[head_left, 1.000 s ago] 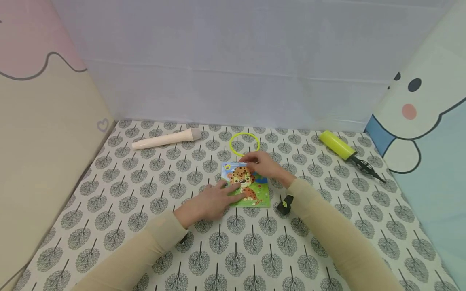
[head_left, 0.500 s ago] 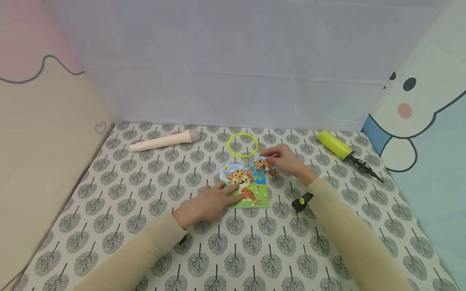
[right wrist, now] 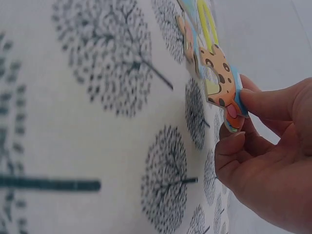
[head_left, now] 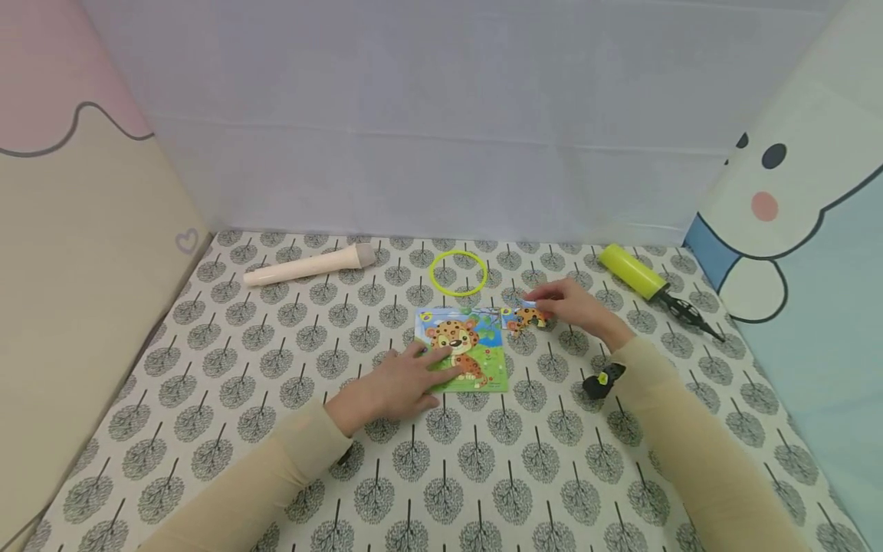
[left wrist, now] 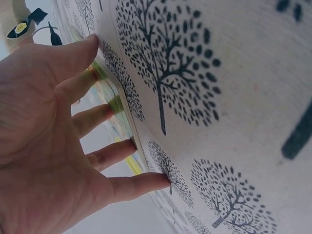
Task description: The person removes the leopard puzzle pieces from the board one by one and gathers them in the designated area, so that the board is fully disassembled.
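Two hands in head view, well apart fr. each other, each in a beige sleeve coming up fr. the bottom of frame. L hand (head_left: 396, 383), just below & left of centre, has fingers spread & fairly straight, resting on the leopard board (head_left: 476, 349); it presses flat, doesn't grip. Board lies face up abt mid-frame, on the tree-print cloth (head_left: 497, 475). In L wrist view, palm fills the left side, fingertips at the board's edge; lowest finger goes past it, over the cloth.

R hand (head_left: 576, 310), right of centre, has thumb & fingers clamped on a puzzle piece (right wrist: 222, 80) w/ spotted orange face & blue edge, seen upper right in R wrist view. Another piece (right wrist: 188, 41) shows just above it there; can't tell if the 2 are joined. In head view the held bit is by the board's top right corner; can't tell if touching.

Beyond, upper mid-frame: yellow-green ring (head_left: 486, 273), lying flat just above the board. Upper left: white mic-shaped item (head_left: 306, 268), grey end twd right. Upper right: yellow pump-like item (head_left: 633, 274) w/ black tapered end, pointing lower right. Black device (head_left: 603, 381) w/ yellow spot sits at the R cuff.
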A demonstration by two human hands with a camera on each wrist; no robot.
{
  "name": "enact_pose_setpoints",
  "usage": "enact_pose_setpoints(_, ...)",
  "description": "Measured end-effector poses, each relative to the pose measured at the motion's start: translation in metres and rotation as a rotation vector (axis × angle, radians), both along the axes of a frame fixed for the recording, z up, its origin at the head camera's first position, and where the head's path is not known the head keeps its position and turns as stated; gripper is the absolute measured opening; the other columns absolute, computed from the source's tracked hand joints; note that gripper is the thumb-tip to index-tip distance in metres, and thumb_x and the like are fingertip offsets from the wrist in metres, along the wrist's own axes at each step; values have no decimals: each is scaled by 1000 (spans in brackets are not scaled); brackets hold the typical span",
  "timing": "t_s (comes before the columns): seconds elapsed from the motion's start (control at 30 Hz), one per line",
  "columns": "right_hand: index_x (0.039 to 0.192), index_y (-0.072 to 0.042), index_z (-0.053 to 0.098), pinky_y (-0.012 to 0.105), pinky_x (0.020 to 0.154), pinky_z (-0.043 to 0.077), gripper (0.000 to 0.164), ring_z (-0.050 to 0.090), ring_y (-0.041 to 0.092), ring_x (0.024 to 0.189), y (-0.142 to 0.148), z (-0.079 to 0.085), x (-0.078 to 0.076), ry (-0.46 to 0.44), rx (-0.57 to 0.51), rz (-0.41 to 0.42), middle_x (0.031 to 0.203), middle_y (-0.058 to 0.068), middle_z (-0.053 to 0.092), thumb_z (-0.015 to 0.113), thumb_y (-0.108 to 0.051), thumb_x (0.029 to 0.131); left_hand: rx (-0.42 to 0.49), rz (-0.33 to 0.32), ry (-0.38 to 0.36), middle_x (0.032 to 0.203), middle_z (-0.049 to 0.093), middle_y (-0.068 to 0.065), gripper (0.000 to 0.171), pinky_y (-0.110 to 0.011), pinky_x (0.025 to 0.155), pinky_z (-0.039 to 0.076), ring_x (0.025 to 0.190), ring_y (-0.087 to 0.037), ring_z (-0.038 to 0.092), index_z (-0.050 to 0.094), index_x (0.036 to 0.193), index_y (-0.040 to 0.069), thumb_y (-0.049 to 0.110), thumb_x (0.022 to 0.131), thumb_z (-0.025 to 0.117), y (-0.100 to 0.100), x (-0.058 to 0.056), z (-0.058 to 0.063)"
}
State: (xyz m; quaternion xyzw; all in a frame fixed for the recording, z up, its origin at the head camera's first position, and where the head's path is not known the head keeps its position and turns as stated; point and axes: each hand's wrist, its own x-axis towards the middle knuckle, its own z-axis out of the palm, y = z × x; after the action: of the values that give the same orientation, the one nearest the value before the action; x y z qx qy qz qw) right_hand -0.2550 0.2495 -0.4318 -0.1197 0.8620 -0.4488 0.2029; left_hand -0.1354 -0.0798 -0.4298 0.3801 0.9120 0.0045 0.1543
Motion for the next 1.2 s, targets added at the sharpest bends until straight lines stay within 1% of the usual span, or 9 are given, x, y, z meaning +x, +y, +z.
enact_pose_setpoints(0.13, 119, 3, 63, 36, 74, 51, 25, 59, 25, 86, 10, -3, -2, -2, 58, 1, 106, 15, 63, 53, -6, 98, 2, 2, 7, 157, 16, -3, 64, -64, 96, 35, 136, -35, 24, 22, 152, 34, 44, 96, 51, 0, 0, -1)
enact_pose_setpoints(0.3, 116, 4, 64, 35, 73, 50, 24, 58, 25, 84, 14, -5, -4, -6, 98, -9, 101, 15, 63, 52, -3, 96, 18, 10, 4, 157, 17, -4, 64, -66, 96, 33, 136, -36, 24, 24, 152, 33, 42, 96, 52, -1, 0, -1)
enact_pose_setpoints(0.4, 114, 2, 66, 33, 71, 50, 23, 58, 23, 81, 12, -7, -3, 21, 132, -20, 98, 13, 64, 53, -3, 96, 26, 19, -3, 157, 17, -4, 63, -66, 97, 32, 136, -37, 22, 24, 152, 33, 41, 96, 53, -2, 0, -1)
enact_pose_setpoints(0.57, 110, -1, 68, 36, 71, 49, 19, 58, 23, 79, 8, -12, 1, 123, 204, -41, 93, 11, 66, 57, -5, 94, 36, 15, -6, 157, 17, -4, 62, -66, 98, 31, 136, -37, 23, 26, 152, 32, 41, 96, 52, -3, 1, -2)
enact_pose_setpoints(0.67, 107, -2, 69, 39, 75, 50, 17, 59, 23, 84, 7, -18, 2, 193, 248, -37, 96, 10, 66, 59, -5, 94, 40, 15, -15, 157, 17, -4, 62, -66, 98, 31, 136, -36, 23, 26, 152, 32, 41, 96, 52, -2, 2, -2)
enact_pose_setpoints(0.8, 105, -2, 69, 40, 78, 49, 16, 59, 24, 87, 7, -22, 3, 235, 268, -40, 101, 12, 66, 59, -6, 94, 38, 14, -12, 157, 16, -4, 62, -66, 97, 31, 136, -36, 23, 27, 151, 32, 41, 96, 53, -1, 3, -2)
enact_pose_setpoints(0.97, 104, -3, 70, 38, 74, 48, 15, 58, 22, 83, 7, -20, 5, 220, 268, -57, 98, 10, 65, 59, -6, 94, 39, 12, -5, 157, 18, -4, 61, -66, 97, 33, 136, -36, 24, 28, 151, 32, 41, 96, 53, -1, 3, -1)
enact_pose_setpoints(1.07, 106, -3, 69, 39, 75, 49, 16, 58, 23, 81, 8, -19, 5, 207, 268, -65, 95, 10, 65, 60, -8, 94, 45, 7, 0, 157, 18, -4, 61, -66, 96, 33, 135, -36, 25, 28, 151, 31, 41, 96, 54, -2, 3, 0)
enact_pose_setpoints(1.2, 108, -3, 68, 39, 74, 50, 18, 59, 22, 81, 6, -16, 4, 217, 285, -89, 94, 9, 65, 60, -12, 94, 47, 2, 8, 157, 18, -5, 62, -66, 96, 33, 135, -36, 25, 28, 151, 31, 41, 96, 53, -1, 2, 0)
